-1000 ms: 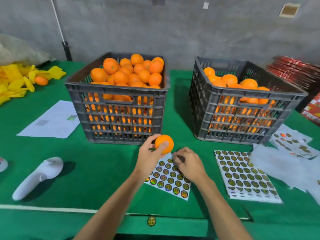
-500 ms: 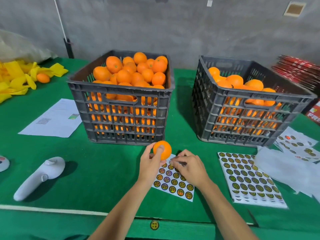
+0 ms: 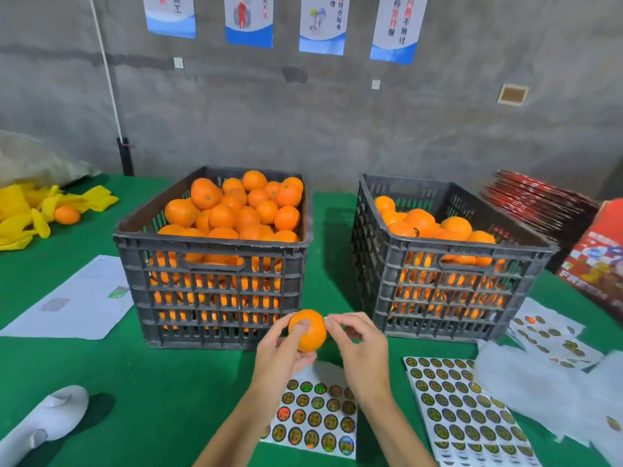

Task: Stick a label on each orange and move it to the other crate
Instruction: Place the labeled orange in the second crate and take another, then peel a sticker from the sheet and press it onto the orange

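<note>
My left hand grips one orange just above the table, in front of the left crate, which is heaped with oranges. My right hand is beside it, thumb and forefinger pinched together at the orange's upper right edge on what looks like a small label; the label itself is barely visible. Below both hands lies a sheet of round shiny labels. The right crate is partly filled with oranges.
A second label sheet and white backing papers lie at the right. A white hand-held device and a printed paper are at the left. Yellow wrappers with a loose orange sit far left; a red carton stands far right.
My right hand has lifted off the label sheet and come up to the orange. My left hand has raised the orange a little. The view has tilted upward.
</note>
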Action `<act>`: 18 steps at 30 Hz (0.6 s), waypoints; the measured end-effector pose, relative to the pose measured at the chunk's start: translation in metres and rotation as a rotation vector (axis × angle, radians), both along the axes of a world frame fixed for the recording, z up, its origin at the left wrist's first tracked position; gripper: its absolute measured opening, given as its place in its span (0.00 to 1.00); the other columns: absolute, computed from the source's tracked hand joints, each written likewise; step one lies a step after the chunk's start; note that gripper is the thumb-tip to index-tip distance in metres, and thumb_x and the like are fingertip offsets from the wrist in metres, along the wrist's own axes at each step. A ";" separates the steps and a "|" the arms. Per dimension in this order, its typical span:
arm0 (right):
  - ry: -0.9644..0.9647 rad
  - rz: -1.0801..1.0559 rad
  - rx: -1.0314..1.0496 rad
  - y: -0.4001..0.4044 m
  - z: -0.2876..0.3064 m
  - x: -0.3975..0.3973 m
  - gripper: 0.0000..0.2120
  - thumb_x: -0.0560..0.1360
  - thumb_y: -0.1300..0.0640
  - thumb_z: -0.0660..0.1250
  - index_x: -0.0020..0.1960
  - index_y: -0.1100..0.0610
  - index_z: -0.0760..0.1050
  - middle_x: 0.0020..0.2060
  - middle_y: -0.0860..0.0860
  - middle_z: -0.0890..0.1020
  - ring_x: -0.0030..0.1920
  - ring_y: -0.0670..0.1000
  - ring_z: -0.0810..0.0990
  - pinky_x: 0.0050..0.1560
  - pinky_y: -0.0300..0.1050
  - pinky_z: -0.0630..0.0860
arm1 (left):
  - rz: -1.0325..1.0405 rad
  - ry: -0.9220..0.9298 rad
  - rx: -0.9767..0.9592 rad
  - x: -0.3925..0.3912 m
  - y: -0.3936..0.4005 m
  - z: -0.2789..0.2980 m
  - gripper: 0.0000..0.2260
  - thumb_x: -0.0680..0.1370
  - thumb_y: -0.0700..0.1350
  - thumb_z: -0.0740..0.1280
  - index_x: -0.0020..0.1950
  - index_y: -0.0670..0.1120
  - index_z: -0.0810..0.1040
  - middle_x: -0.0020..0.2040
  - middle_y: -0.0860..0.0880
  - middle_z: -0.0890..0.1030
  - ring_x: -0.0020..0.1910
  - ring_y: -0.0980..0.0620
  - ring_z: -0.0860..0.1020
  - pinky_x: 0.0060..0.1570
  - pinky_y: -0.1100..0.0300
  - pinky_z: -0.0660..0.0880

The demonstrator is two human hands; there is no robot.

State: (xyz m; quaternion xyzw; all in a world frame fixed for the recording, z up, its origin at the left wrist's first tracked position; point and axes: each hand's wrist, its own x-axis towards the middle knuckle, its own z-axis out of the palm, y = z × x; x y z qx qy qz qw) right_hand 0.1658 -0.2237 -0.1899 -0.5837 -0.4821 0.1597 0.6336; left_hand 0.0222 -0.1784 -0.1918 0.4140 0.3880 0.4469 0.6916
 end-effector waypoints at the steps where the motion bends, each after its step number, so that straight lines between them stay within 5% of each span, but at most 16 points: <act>1: 0.076 0.040 0.007 -0.001 0.011 0.004 0.04 0.75 0.58 0.76 0.46 0.49 0.87 0.46 0.46 0.85 0.50 0.48 0.84 0.52 0.41 0.79 | -0.034 -0.027 0.001 0.002 0.001 0.010 0.15 0.78 0.49 0.74 0.64 0.52 0.82 0.55 0.38 0.84 0.50 0.40 0.86 0.58 0.45 0.82; 4: 0.138 0.108 0.042 -0.006 0.036 0.017 0.03 0.73 0.56 0.77 0.46 0.52 0.88 0.50 0.49 0.87 0.54 0.50 0.84 0.59 0.50 0.80 | -0.111 -0.118 -0.022 0.011 0.003 0.034 0.15 0.77 0.50 0.74 0.63 0.51 0.83 0.53 0.37 0.85 0.52 0.36 0.85 0.58 0.45 0.82; 7: 0.049 0.097 0.058 -0.015 0.051 0.025 0.10 0.73 0.50 0.77 0.55 0.46 0.87 0.58 0.44 0.85 0.61 0.46 0.82 0.64 0.46 0.78 | -0.134 -0.173 -0.054 0.029 0.002 0.048 0.15 0.77 0.52 0.75 0.62 0.50 0.83 0.54 0.38 0.86 0.54 0.37 0.85 0.58 0.45 0.82; 11: -0.581 -0.045 -0.032 -0.023 0.056 0.033 0.33 0.76 0.41 0.71 0.78 0.43 0.65 0.76 0.35 0.66 0.76 0.38 0.64 0.73 0.35 0.64 | -0.126 -0.186 -0.042 0.056 0.006 0.071 0.17 0.75 0.54 0.76 0.60 0.48 0.84 0.53 0.41 0.86 0.53 0.40 0.86 0.49 0.49 0.84; 14: -0.762 -0.202 0.019 -0.018 0.075 0.049 0.35 0.77 0.44 0.72 0.79 0.51 0.65 0.77 0.42 0.67 0.73 0.39 0.70 0.69 0.35 0.70 | -0.146 -0.054 0.117 0.079 0.010 0.098 0.16 0.76 0.57 0.73 0.59 0.52 0.82 0.49 0.48 0.88 0.51 0.47 0.87 0.53 0.50 0.83; 18: -0.719 -0.328 0.030 -0.003 0.124 0.082 0.32 0.79 0.45 0.69 0.78 0.56 0.66 0.74 0.50 0.73 0.58 0.49 0.84 0.54 0.48 0.83 | -0.180 0.099 0.411 0.102 0.019 0.146 0.03 0.82 0.55 0.68 0.54 0.59 0.79 0.47 0.56 0.87 0.49 0.57 0.86 0.57 0.56 0.80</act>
